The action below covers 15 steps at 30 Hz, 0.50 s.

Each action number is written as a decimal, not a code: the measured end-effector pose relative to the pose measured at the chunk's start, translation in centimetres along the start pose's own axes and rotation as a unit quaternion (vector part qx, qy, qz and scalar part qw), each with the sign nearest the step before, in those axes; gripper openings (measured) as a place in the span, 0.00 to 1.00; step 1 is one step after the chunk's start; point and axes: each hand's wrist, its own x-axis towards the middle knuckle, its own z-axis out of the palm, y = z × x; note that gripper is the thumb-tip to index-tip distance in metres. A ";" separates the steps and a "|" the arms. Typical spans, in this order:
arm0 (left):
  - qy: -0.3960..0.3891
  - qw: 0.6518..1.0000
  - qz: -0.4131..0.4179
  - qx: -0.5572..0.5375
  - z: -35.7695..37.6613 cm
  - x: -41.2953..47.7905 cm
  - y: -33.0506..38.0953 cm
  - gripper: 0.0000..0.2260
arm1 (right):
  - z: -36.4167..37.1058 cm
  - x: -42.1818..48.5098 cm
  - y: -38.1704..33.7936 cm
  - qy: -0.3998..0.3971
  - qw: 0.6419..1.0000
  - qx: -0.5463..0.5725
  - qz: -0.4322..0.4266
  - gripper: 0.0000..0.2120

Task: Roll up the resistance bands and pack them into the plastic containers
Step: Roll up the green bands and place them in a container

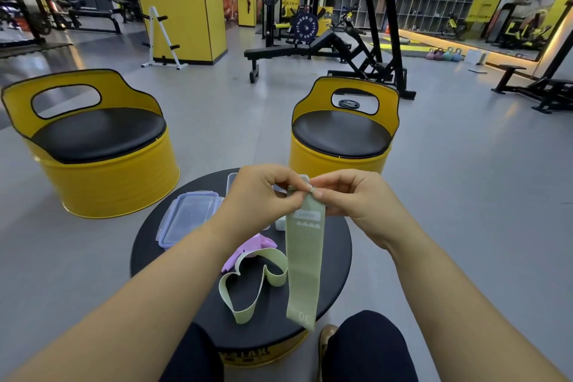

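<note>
Sage-green and woven, the resistance band [305,263] is pinched at its upper edge by the left grip [257,195] and the right grip [353,201], both narrowed onto it. It is held above the tabletop [336,243], its length hanging flat toward five o'clock, with a printed label near the top. No roll appears to have been started. If the first turn is set crooked, a coned roll would likely result and fit the lidded container [189,217] at ten o'clock badly. Were one pinch slackened, the band could be dropped onto the pale-green band [277,279] and purple band [248,246] near the centre.
</note>
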 end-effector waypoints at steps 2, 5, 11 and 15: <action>-0.009 1.000 -0.006 0.005 -0.1 0.1 -0.1 0.13 | 0.0 0.1 0.0 -0.001 1.000 -0.011 -0.007 0.07; -0.023 0.999 -0.025 0.001 -0.3 0.0 0.0 0.11 | 0.2 0.1 0.1 0.008 0.998 -0.049 -0.031 0.06; -0.017 0.992 -0.099 -0.074 -0.3 -0.1 0.2 0.08 | 0.4 0.0 -0.2 0.038 0.985 -0.137 -0.100 0.10; -0.019 0.982 -0.150 -0.115 -0.3 0.1 0.5 0.06 | 0.4 0.1 -0.4 0.049 0.975 -0.176 -0.129 0.08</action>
